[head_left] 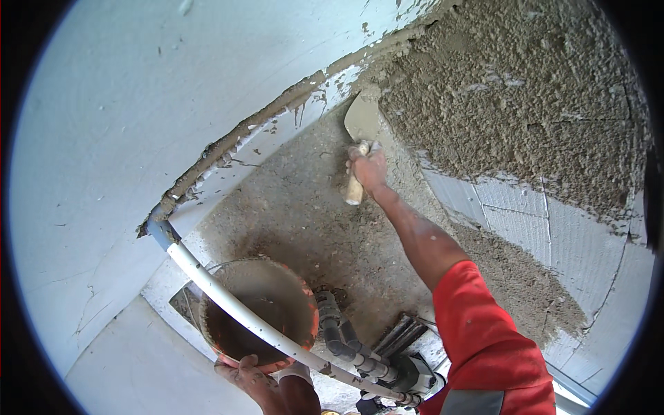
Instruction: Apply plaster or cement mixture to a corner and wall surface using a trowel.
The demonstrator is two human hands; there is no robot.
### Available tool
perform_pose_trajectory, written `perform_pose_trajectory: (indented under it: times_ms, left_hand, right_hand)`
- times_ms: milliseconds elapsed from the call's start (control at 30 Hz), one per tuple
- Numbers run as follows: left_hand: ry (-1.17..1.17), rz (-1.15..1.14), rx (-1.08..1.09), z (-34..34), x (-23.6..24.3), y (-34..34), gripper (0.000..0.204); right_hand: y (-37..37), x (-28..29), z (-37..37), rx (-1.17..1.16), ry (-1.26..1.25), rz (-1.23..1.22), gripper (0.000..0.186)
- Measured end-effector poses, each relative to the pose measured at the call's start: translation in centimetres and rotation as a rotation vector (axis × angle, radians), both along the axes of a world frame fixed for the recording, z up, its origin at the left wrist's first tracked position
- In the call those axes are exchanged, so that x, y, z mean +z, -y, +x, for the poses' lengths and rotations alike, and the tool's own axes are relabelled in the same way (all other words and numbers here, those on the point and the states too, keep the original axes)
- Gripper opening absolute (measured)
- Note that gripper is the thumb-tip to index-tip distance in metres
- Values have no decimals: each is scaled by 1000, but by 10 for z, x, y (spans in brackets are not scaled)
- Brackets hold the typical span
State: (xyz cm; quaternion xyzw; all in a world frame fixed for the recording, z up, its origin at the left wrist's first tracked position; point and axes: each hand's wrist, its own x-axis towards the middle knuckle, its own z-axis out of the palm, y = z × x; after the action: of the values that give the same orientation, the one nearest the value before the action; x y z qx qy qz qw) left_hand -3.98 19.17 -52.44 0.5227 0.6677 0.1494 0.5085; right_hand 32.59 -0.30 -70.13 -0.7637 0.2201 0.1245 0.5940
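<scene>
My right hand (pixel 368 166) grips the wooden handle of a rounded trowel (pixel 363 117), its blade smeared with wet mortar at the bottom corner where the white wall (pixel 124 124) meets the rough mortar-covered wall (pixel 505 90). At the lower left, my left hand (pixel 245 377) is closed on the rim of an orange bucket (pixel 273 301) coated inside with grey mortar. A white pipe (pixel 211 283) crosses above the bucket and rises to a mortar-filled channel (pixel 245 131) cut along the white wall.
Grey pipe fittings (pixel 335 332) and a dark device (pixel 411 377) stand at bottom centre, beside some dark metal bars (pixel 401 335). Rough concrete floor (pixel 277 214) lies between the walls. Bare white blocks (pixel 519 228) show on the right wall below the coarse mortar.
</scene>
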Motion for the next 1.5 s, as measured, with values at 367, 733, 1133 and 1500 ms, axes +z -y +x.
perform_pose_trajectory:
  times_ms: [367, 733, 1133, 1500]
  left_hand:
    - [-24, -15, -21, 17, 11, 8, 36]
    - [-7, 8, -34, 21, 30, 22, 38]
    - [-120, 38, -85, -10, 20, 10, 47]
    - [-85, -10, 118, -10, 3, 27, 45]
  right_hand:
    - [62, 120, -28, 289, 295, -445, 39]
    - [140, 186, -106, 818, 382, -694, 33]
    - [98, 382, -11, 1405, -561, -767, 29]
    - [165, 301, -51, 1056, -636, -869, 30]
